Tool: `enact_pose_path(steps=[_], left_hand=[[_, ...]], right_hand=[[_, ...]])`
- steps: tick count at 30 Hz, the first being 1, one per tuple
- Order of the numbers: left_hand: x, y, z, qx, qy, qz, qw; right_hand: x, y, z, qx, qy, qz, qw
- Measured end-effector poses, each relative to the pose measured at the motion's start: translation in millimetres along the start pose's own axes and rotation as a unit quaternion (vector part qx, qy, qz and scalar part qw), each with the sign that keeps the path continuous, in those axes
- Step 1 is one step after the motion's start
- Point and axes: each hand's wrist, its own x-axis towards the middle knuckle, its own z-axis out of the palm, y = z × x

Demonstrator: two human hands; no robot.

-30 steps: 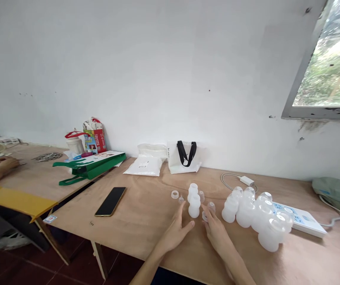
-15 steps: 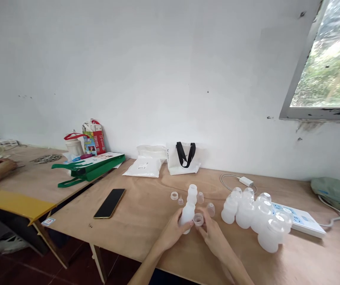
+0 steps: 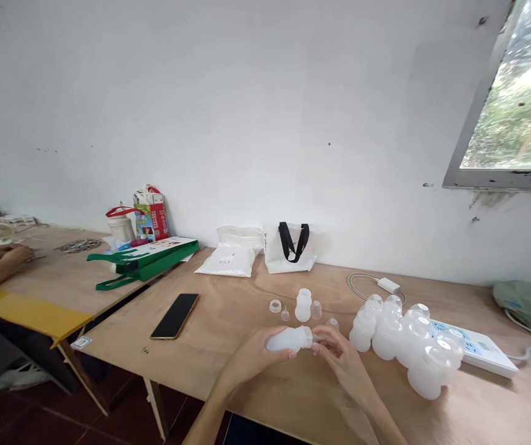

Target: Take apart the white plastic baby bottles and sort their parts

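Observation:
My left hand [image 3: 258, 352] is wrapped round a frosted baby bottle [image 3: 287, 339], which lies on its side in the air with its neck to the right. A clear collar ring [image 3: 308, 337] sits at the neck. Against that end, my right hand [image 3: 337, 352] pinches what looks like the soft teat, partly hidden by the fingers. Just beyond stands an open frosted bottle [image 3: 303, 306]. Beside it lie a loose collar ring [image 3: 275, 306], a small clear teat [image 3: 285, 314] and a clear cap [image 3: 316, 309]. Another clear cap [image 3: 332, 324] shows behind my right hand.
Several capped bottles [image 3: 388, 337] stand at right, beside a white power strip [image 3: 478, 352]. A phone [image 3: 175, 316] lies at left. Against the wall are a white package [image 3: 228, 259] and a white bag [image 3: 288, 250]. Another person's hand [image 3: 17, 253] rests on the left table [image 3: 61, 272].
The bottle in my left hand has gone from upright to lying sideways. My right hand has brought the collar ring from beside it onto the neck.

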Motion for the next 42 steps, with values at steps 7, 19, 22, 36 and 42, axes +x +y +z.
enact_pose_path(steps=[7, 19, 22, 36, 42], left_hand=[[-6, 4, -2.9, 0.030, -0.022, -0.029, 0.999], [-9, 20, 8.7, 0.108, -0.010, 0.016, 0.994], [-8, 19, 6.1, 0.102, -0.016, 0.006, 0.995], [-6, 8, -3.9, 0.081, 0.071, -0.003, 0.994], [-7, 13, 3.5, 0.113, 0.068, 0.007, 0.991]], right_hand=[[-2, -4, -4, -0.001, -0.032, -0.017, 0.999], [-3, 4, 7, -0.074, 0.004, 0.024, 0.997], [-4, -4, 6, -0.087, -0.001, 0.012, 0.996], [-6, -16, -5, 0.047, -0.115, 0.037, 0.992], [-6, -8, 4, -0.047, -0.068, 0.046, 0.996]])
